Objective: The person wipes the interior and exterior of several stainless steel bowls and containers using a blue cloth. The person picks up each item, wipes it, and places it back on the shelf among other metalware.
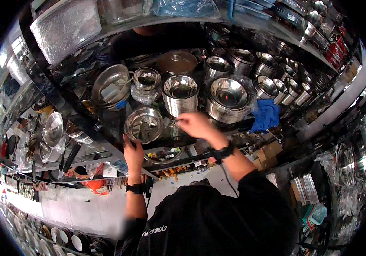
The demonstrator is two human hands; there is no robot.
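Observation:
A shallow stainless steel bowl [144,125] lies near the front edge of the dark shelf, its shiny inside facing up. My left hand [134,155] grips its near rim. To the right, my right hand [196,125] hovers in front of a tall stack of steel bowls [180,102], its fingers curled together. Whether something small is between those fingertips cannot be made out. Just left of that hand is a clear, shiny item [172,130], too blurred to name. A wider stack of steel bowls [227,99], partly in plastic wrap, sits farther right.
A large steel basin [111,84] and a small wrapped bowl stack [146,81] stand behind. A crumpled blue cloth [266,115] lies at right, beside several steel cup stacks [266,86]. An upper shelf [170,25] overhangs the back. A dark post [74,108] rises at left.

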